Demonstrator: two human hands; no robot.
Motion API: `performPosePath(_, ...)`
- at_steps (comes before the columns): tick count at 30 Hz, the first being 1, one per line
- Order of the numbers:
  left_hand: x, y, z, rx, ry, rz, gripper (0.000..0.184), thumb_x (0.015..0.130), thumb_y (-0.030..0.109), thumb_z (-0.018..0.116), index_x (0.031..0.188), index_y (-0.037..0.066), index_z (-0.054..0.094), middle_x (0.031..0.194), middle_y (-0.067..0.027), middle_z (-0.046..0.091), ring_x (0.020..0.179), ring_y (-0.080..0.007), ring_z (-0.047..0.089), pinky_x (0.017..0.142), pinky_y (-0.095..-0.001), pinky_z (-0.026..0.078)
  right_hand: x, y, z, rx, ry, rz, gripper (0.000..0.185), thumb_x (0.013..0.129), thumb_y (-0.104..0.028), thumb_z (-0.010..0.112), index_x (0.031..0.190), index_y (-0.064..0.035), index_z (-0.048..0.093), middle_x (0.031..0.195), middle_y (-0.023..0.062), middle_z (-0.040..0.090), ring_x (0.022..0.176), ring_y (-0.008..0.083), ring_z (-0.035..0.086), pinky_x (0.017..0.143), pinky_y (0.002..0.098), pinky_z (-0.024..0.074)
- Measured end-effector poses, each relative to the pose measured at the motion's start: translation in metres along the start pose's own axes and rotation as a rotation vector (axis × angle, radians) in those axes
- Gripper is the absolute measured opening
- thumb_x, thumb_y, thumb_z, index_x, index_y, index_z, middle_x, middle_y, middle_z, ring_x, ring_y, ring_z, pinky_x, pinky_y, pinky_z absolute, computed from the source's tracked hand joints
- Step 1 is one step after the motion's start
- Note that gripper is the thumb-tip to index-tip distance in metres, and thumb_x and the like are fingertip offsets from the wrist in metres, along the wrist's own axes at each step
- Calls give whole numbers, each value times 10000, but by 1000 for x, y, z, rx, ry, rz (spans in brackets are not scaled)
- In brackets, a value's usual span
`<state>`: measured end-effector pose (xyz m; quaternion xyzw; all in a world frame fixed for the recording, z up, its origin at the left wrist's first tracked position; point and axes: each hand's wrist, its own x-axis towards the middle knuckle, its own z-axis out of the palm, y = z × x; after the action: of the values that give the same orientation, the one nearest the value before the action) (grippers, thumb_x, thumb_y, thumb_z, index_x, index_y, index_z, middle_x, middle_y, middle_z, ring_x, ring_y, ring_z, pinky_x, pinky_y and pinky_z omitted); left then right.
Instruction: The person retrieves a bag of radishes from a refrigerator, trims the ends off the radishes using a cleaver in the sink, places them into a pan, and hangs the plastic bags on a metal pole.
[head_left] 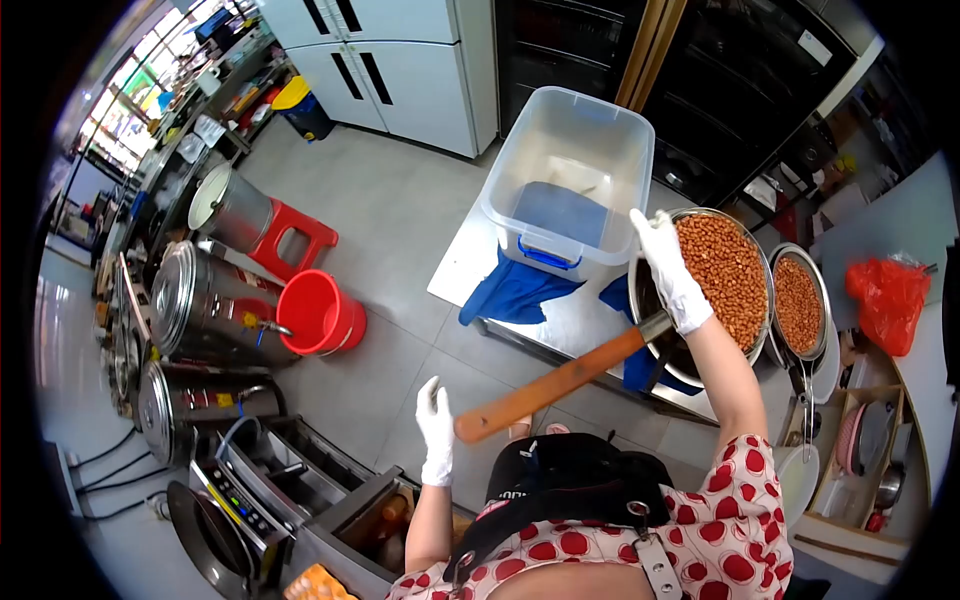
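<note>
My right hand (665,262), in a white glove, is at the left rim of a large metal bowl full of brown nuts (722,280); its fingers are partly spread. A wooden handle (560,385) with a metal neck reaches from beneath my right wrist toward the left. My left hand (435,418), also gloved, is raised just beyond the handle's end, not touching it, with thumb and fingers apart. Behind the large bowl's left side stands a clear plastic bin (570,160) with a blue latch. Blue cloths (520,290) lie under the bin and bowl.
A strainer of nuts (800,305) rests at the right, near a red plastic bag (888,300). On the left are a red bucket (322,312), a red stool (290,240) and steel urns (215,300). A fryer counter (350,510) is close on my left.
</note>
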<state>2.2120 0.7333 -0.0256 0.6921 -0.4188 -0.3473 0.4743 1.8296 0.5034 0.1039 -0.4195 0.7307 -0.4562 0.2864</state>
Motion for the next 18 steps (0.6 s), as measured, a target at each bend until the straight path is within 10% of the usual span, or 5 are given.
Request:
performPosePath(1, -16, 2, -8, -42, 17, -34, 253, 904, 65, 530, 1124, -49, 581, 1123, -148, 612, 1051, -220, 574, 930, -321, 430, -13, -11, -6, -78, 155, -246, 695, 854, -285, 632, 1353, 88, 324, 1065, 166, 602, 848, 198, 613, 710, 302, 502)
performPosePath(8, -134, -34, -28, -148, 130, -289, 255, 938, 114, 514, 1116, -56, 582, 1079, -138, 635, 1002, -199, 599, 915, -306, 447, -195, -55, -94, 520, -570, -236, 212, 906, -63, 542, 1108, -7, 571, 950, 58, 639, 748, 103, 592, 681, 226, 491)
performPosePath(13, -190, -20, -19, -148, 20, -325, 252, 950, 118, 493, 1133, -37, 572, 1072, -139, 635, 1009, -209, 608, 890, -321, 472, -268, 3, -126, 145, -955, -330, 222, 872, -146, 587, 1067, -54, 639, 910, 105, 670, 803, 210, 654, 724, 291, 507)
performPosePath(18, -199, 1, -19, -126, -15, -286, 265, 952, 137, 498, 1141, -34, 571, 1072, -139, 634, 1010, -204, 606, 888, -313, 473, -266, 68, -160, -209, -739, -725, 161, 850, -220, 582, 894, -76, 640, 833, 95, 645, 768, 291, 630, 672, 380, 507)
